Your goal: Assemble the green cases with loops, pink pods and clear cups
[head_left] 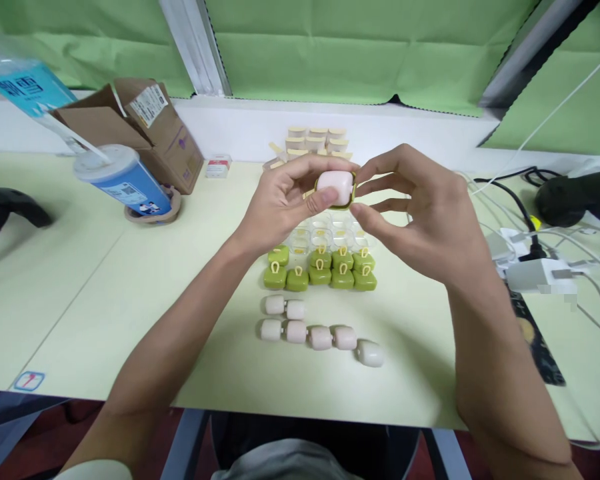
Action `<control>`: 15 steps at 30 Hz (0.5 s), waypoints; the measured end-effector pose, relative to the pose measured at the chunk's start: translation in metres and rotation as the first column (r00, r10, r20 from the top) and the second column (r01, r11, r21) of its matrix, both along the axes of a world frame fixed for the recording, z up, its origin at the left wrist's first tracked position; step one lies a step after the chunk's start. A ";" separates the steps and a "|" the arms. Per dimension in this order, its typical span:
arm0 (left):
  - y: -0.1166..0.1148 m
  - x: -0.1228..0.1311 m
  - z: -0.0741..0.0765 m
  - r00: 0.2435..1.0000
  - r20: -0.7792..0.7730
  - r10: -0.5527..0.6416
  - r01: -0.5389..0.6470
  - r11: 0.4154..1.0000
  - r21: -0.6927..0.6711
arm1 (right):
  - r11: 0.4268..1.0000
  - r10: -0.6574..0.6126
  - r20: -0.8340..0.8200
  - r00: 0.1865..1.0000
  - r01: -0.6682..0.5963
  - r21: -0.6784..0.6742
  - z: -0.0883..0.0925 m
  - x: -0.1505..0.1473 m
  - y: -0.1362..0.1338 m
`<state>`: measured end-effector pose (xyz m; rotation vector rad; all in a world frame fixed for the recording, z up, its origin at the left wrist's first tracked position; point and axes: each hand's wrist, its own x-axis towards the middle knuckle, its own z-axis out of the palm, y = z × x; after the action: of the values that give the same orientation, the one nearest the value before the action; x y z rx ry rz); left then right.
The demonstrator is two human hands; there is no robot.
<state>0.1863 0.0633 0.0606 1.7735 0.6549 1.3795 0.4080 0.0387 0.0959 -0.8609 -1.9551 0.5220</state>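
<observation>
Between the thumb and fingers of my left hand [285, 200] is a small pale pink rounded block [334, 181]. A green shell [353, 193] surrounds its edge, and my left thumb presses on the block's face. My right hand [410, 207] pinches the right edge of the shell with thumb and index finger, its other fingers curled behind. Below them stand rows of green caps with cream loops [320, 272]. Nearer me lie several pale pink and white rounded blocks [296, 331]. Clear plastic cups [321, 237] sit just under my hands, partly hidden.
Stacked cream-lidded pieces [316, 141] stand against the wall. At the left are a blue drink cup [130, 183] with a straw, an open cardboard box [165, 143] and a small red-and-white box [218, 167]. White chargers with cables [543, 275] and a dark patterned slab [537, 340] lie right.
</observation>
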 end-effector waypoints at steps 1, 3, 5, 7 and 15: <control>-0.001 0.001 0.000 1.000 0.003 0.003 -0.003 1.000 -0.006 | 0.999 -0.018 0.005 1.000 0.017 0.051 -0.001 -0.001 0.000; -0.003 0.002 0.002 1.000 0.005 0.008 -0.008 1.000 0.002 | 0.987 -0.051 -0.007 0.999 0.052 0.150 -0.004 -0.004 0.000; -0.005 0.003 0.004 1.000 -0.002 0.017 -0.016 1.000 0.027 | 0.976 -0.065 -0.023 0.998 0.068 0.207 -0.006 -0.007 0.000; -0.007 0.002 0.006 0.999 -0.020 0.035 -0.034 0.998 0.055 | 0.973 -0.060 -0.034 0.998 0.066 0.222 -0.008 -0.009 0.000; -0.016 -0.005 0.015 0.983 -0.095 0.160 -0.141 0.973 0.182 | 0.957 -0.091 -0.071 0.993 0.107 0.269 -0.009 -0.012 -0.006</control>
<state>0.1813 0.0476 0.0752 1.9838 0.7601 1.4889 0.3964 0.0329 0.0869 -0.7542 -1.8659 0.2095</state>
